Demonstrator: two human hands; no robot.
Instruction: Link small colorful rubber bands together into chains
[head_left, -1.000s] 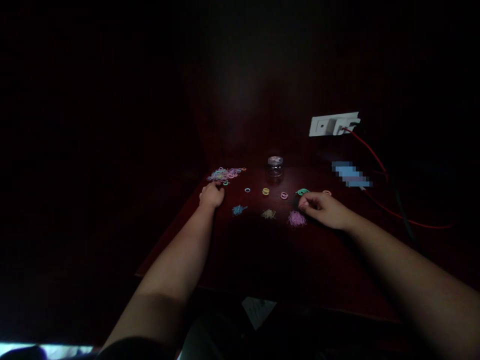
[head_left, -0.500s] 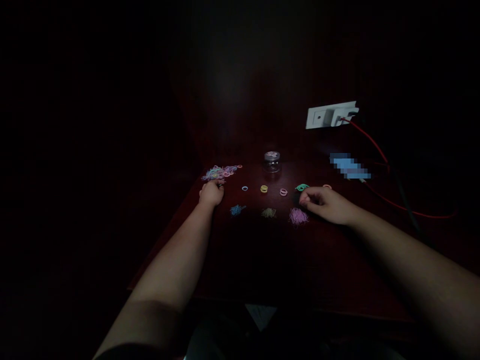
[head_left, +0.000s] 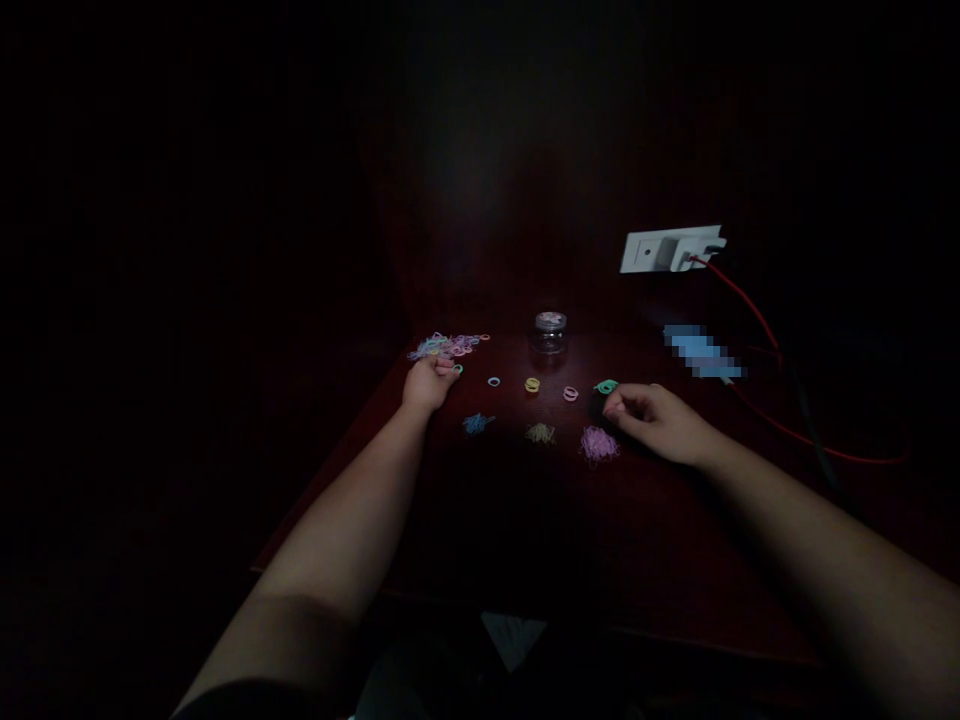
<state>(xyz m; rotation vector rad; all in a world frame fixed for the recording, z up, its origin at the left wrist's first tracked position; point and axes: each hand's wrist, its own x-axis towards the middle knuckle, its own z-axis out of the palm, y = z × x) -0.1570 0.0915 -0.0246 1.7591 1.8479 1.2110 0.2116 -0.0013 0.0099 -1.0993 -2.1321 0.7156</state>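
My left hand [head_left: 429, 384] is closed, its fingertips pinching a small green elastic hair band [head_left: 457, 369]. Just beyond it lies a mixed heap of coloured elastic bands [head_left: 444, 346]. My right hand [head_left: 651, 420] hovers with thumb and fingers pressed together; what they hold, if anything, is hidden. Close to its fingertips are green bands [head_left: 606, 386] and a heap of purple bands [head_left: 599, 443]. Between the hands sit a blue band [head_left: 493, 381], yellow bands [head_left: 532, 385] and pink bands [head_left: 571, 394]. Nearer me are a blue heap [head_left: 477, 424] and a yellowish heap [head_left: 540, 433].
A clear lidded jar [head_left: 550, 332] stands at the back of the dark red table [head_left: 480, 520]. At right a blurred-out blue device [head_left: 703, 352] lies beside a red cable [head_left: 750, 305], which runs to a white wall socket [head_left: 643, 252]. The surroundings are very dark.
The green band that lay beside my left hand is now between its fingertips, and that hand has shifted slightly right. My right hand stays nearly in place. The view tilted a little and came back.
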